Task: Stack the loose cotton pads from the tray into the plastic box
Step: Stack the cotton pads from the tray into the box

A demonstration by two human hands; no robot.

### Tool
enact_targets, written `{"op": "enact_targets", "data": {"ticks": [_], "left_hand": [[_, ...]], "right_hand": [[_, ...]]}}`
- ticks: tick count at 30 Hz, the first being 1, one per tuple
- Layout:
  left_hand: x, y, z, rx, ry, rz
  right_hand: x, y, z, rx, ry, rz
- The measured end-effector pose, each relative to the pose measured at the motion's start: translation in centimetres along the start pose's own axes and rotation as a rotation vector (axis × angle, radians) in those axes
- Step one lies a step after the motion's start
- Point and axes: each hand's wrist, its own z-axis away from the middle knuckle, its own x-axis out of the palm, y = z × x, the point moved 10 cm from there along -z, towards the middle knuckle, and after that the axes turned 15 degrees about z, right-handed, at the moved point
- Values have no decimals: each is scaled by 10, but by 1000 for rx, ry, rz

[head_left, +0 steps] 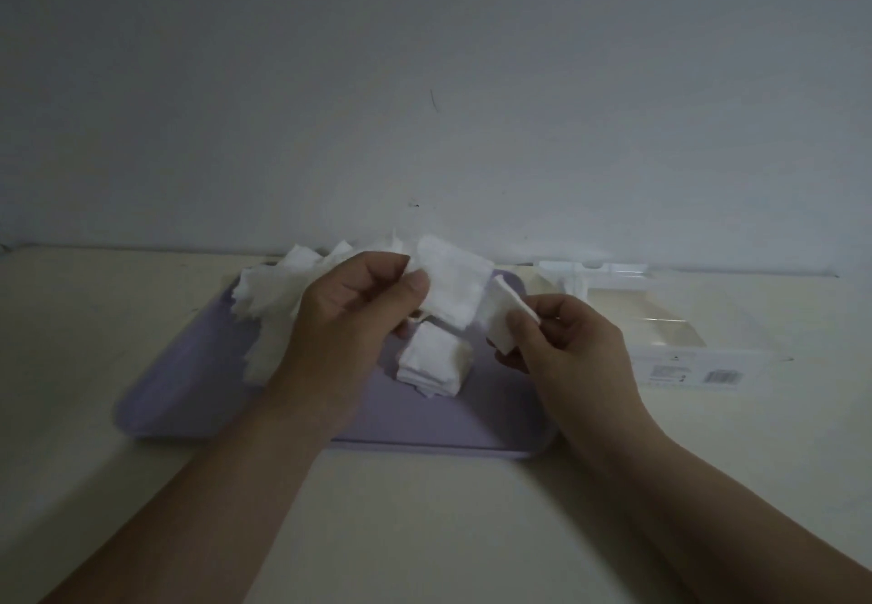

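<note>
Over tray (424,419), L hand (349,320) pinches big pad (455,285), R hand (566,348) small pad (502,315); heap (273,292) behind, box (670,344) right.

Two hands (349,320) (571,344), one tray (424,424), one plastic box (670,344), two held pads (453,287) (502,320), one stack (431,363), one heap (269,292)

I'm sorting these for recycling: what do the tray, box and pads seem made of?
The tray is probably plastic: matte lilac, smooth rounded corners. The box is clear glossy plastic; the table shows through it. The pads look like soft white cotton fibre, matte with fuzzy edges.
</note>
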Motion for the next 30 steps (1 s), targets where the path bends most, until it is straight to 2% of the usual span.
{"op": "enact_targets", "data": {"ticks": [1, 3, 6, 17, 24, 27, 30], "left_hand": [[8, -5, 2, -56, -46, 45], [19, -13, 8, -125, -94, -16], [23, -24, 14, -155, -65, -142], [9, -36, 12, -182, -54, -282], [9, -35, 13, -171, -45, -285], [13, -32, 13, -161, -82, -301], [1, -21, 5, -69, -56, -506]], "right_hand": [[0, -2, 0, -1, -6, -18], [2, -5, 2, 0, -43, -118], [9, -12, 8, 10, -136, -322], [13, -23, 8, -141, -167, -104], [20, -24, 12, -73, -267, -284], [16, -22, 10, -132, -204, -138], [7, -16, 6, -192, -61, 135]]}}
